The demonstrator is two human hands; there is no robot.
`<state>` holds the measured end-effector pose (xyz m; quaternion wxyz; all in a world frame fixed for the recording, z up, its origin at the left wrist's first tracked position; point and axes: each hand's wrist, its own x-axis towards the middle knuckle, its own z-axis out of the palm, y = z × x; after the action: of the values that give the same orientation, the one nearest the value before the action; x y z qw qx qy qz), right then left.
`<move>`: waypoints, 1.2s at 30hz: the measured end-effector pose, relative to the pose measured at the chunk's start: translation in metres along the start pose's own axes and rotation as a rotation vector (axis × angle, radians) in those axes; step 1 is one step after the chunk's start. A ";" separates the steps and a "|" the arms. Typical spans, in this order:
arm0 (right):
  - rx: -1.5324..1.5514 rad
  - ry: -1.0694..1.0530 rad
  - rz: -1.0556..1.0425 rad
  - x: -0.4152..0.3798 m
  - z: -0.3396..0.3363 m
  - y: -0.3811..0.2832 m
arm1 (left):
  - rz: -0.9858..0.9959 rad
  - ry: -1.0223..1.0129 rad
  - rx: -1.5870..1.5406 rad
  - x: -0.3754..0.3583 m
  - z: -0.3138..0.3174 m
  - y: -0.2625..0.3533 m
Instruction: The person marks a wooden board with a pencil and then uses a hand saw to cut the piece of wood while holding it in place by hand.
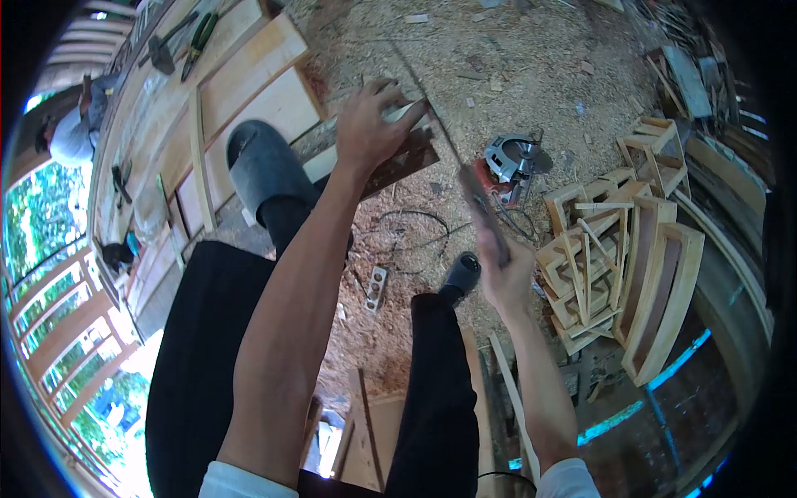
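Observation:
My right hand (510,280) is closed round the handle of a handsaw (476,195), whose thin blade slants up and to the left. Pale and light in colour, a wooden strip (322,163) runs beneath my left wrist. My left hand (371,124) grips its far end with bent fingers, close beside the saw blade. Whether the teeth are in the wood cannot be made out. A dark wooden block (408,160) lies under that end. My foot in a grey clog (267,166) rests by the strip's near part, partly behind my forearm.
A circular saw (512,164) lies on the sawdust-covered floor, its cable looping nearby. Wooden frames (594,257) are piled at right. Wooden panels (253,70), a hammer (162,54) and pliers (199,43) lie upper left. A power strip (376,289) sits between my legs. Another person (73,137) is far left.

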<state>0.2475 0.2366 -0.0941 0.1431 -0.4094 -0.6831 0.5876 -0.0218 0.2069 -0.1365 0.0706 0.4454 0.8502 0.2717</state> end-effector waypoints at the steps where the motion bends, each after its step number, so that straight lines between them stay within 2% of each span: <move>1: 0.049 0.021 0.015 -0.012 -0.002 0.007 | 0.014 -0.009 0.026 -0.001 0.000 -0.001; 5: 0.085 0.056 0.047 -0.035 -0.006 0.024 | -0.024 0.030 0.052 -0.004 0.003 -0.001; 7: 0.093 0.037 0.104 -0.019 -0.001 0.014 | -0.072 -0.006 0.007 -0.006 0.004 -0.002; 9: 0.100 0.003 0.046 -0.001 0.004 0.023 | -0.041 0.075 -0.020 -0.005 0.011 -0.007; 11: 0.060 0.011 0.028 0.009 0.008 0.018 | -0.058 0.035 -0.033 -0.005 0.011 -0.007; 17: -0.090 0.018 0.027 -0.049 -0.011 0.015 | -0.012 0.084 0.014 -0.004 0.006 -0.003; 19: -0.064 0.034 0.023 -0.042 0.000 0.013 | -0.032 0.056 0.028 -0.005 0.007 -0.001; 20: -0.039 0.049 0.034 -0.037 0.003 0.011 | -0.088 0.000 -0.069 -0.003 0.008 -0.003; 22: -0.106 0.002 -0.050 0.002 0.015 -0.015 | -0.065 -0.013 -0.091 -0.001 0.004 0.000; 25: -0.105 0.008 -0.045 0.032 0.024 -0.024 | -0.026 -0.023 -0.087 -0.002 0.001 -0.002; 28: -0.057 0.069 -0.103 -0.005 0.008 -0.012 | 0.002 -0.020 -0.061 -0.002 0.001 -0.001; 30: -0.059 0.001 0.001 -0.040 -0.014 -0.001 | -0.001 -0.011 -0.046 -0.001 0.001 -0.002; 33: -0.132 -0.039 -0.022 -0.038 -0.026 0.016 | -0.005 -0.002 -0.019 -0.002 -0.001 0.003; 36: -0.074 -0.044 -0.048 0.016 -0.009 -0.003 | -0.010 -0.009 -0.020 -0.002 0.004 -0.003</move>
<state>0.2423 0.2545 -0.0937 0.1269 -0.3848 -0.7170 0.5673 -0.0213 0.2054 -0.1412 0.0801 0.4417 0.8492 0.2780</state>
